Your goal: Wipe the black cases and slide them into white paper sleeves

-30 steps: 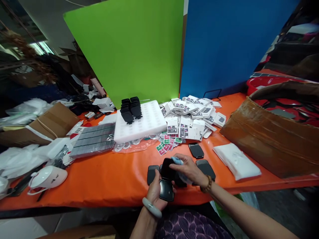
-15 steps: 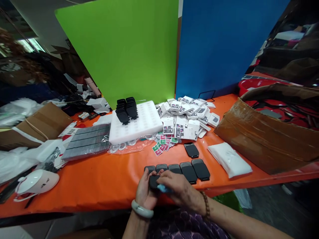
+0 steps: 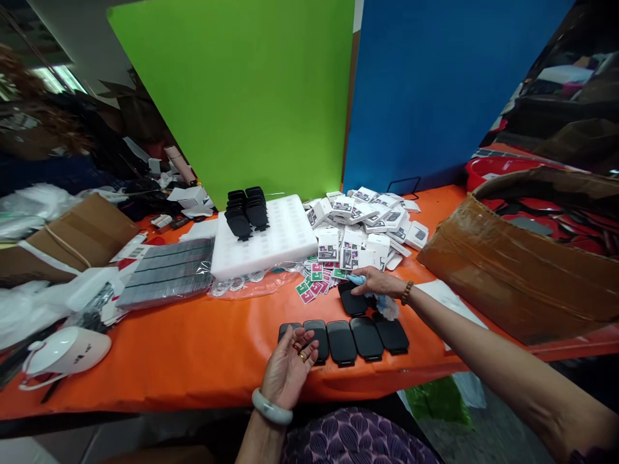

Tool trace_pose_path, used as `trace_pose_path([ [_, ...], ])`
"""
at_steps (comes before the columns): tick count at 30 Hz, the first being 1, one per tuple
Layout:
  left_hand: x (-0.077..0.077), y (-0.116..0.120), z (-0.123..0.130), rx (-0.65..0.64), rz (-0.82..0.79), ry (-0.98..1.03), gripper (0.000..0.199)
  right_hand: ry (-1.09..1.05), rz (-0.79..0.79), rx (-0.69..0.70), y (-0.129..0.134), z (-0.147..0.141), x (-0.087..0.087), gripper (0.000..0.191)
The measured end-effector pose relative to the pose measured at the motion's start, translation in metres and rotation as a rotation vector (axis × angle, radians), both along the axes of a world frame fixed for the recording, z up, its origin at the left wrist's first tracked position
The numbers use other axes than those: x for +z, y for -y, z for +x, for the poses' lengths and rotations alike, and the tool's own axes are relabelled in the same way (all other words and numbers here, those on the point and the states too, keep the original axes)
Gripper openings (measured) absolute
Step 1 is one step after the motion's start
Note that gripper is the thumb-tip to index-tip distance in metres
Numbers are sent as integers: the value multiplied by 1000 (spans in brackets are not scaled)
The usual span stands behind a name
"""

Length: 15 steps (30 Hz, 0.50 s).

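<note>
My left hand (image 3: 289,364) is palm up with its fingers apart and nothing in it, at the near side of a row of black rectangular pieces (image 3: 341,341). Farther out, my right hand (image 3: 374,283) has its fingers round a light blue and white cloth (image 3: 385,305) and touches a black piece (image 3: 352,300) behind the row. Part of that piece is covered by the fingers and cloth. Several black pieces lie side by side on the orange table (image 3: 232,341), the leftmost partly behind my left hand.
White foam block (image 3: 285,235) bearing stacked black parts (image 3: 247,209); heap of small white boxes (image 3: 367,222); red and green cards (image 3: 309,290); wrapped grey stack (image 3: 167,274) and white cup (image 3: 75,353) at left; large cardboard box (image 3: 522,270) and white packet (image 3: 447,299) at right.
My right hand has moved away and to the right with the cloth, to the back piece. The black piece that lay in my left hand is gone from it, and that hand has opened.
</note>
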<state>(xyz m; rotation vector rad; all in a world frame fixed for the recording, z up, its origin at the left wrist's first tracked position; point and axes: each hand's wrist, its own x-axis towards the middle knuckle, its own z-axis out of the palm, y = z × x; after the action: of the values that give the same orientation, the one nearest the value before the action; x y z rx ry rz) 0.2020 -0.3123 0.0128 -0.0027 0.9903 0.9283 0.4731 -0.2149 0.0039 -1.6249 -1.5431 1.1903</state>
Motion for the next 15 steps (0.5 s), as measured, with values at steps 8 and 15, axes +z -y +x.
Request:
trace_pose_path([
  [8, -12, -4, 1, -42, 236, -338, 11, 567, 119, 80, 8, -7, -21, 20],
  [15, -27, -43, 6, -484, 773, -1169, 25, 838, 210, 150, 17, -17, -15, 15],
])
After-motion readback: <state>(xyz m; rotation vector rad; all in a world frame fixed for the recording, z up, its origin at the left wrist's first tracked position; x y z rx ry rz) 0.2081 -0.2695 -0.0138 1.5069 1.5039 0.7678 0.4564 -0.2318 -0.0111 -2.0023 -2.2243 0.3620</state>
